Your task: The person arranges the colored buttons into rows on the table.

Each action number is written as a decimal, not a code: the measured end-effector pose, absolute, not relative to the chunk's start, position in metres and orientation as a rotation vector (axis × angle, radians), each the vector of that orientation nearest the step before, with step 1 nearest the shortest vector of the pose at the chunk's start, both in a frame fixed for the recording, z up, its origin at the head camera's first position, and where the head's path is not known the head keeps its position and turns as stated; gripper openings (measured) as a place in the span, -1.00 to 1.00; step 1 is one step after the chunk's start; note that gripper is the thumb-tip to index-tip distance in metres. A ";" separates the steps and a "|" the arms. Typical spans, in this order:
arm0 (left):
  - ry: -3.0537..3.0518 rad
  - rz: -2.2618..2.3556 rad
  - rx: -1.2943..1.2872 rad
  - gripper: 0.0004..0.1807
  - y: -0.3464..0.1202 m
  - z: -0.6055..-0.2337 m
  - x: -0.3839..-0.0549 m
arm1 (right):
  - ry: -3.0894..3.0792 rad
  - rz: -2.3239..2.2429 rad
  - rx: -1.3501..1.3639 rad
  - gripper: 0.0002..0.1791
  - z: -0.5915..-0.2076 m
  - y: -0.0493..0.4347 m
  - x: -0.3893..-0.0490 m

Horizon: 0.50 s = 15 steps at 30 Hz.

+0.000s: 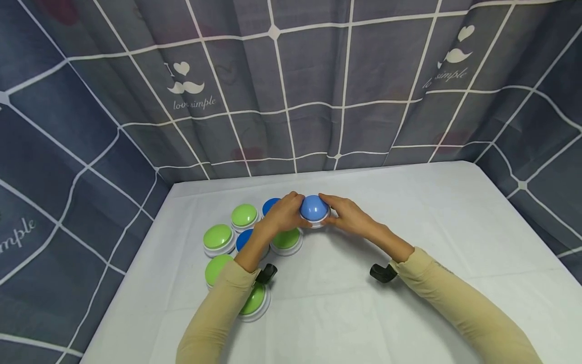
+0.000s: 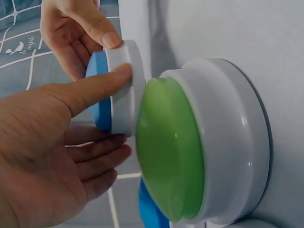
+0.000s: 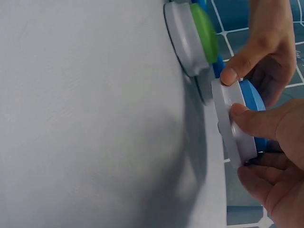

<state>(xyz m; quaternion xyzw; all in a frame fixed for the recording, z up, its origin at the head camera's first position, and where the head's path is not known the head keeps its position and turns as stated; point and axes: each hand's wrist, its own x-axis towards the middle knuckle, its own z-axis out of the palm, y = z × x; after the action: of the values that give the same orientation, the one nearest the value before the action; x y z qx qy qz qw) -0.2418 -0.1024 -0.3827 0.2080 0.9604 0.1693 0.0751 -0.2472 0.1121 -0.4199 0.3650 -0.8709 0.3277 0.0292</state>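
A domed blue push button [image 1: 314,208] with a white base is held between both hands, above the white table. My left hand [image 1: 284,212] grips its left side, and my right hand [image 1: 349,215] grips the right side. The left wrist view shows the left thumb pressed on the white rim [image 2: 124,111]. In the right wrist view, both thumbs lie on the base [image 3: 233,128], and a shadow falls on the cloth beside it. Close by the left hand stands a green button [image 1: 286,239]; it looms large as a green dome [image 2: 166,147] in the left wrist view.
More buttons stand at the left: green ones [image 1: 217,236], a blue one [image 1: 244,238] partly behind the left forearm, and another blue one [image 1: 270,205] behind the left hand. A white cloth [image 1: 436,212] covers the table. Dark checked curtains [image 1: 309,76] enclose the back and sides.
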 end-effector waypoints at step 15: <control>2.881 0.352 0.524 -0.34 -0.097 -0.397 -0.246 | -2.760 1.018 1.112 -0.21 -0.439 0.103 -0.253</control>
<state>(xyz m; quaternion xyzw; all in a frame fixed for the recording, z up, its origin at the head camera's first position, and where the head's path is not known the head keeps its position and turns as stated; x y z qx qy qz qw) -0.2464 -0.0974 -0.3967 0.1768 0.9723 0.1188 0.0962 -0.2531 0.1031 -0.4394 0.3536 -0.8776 0.3238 -0.0017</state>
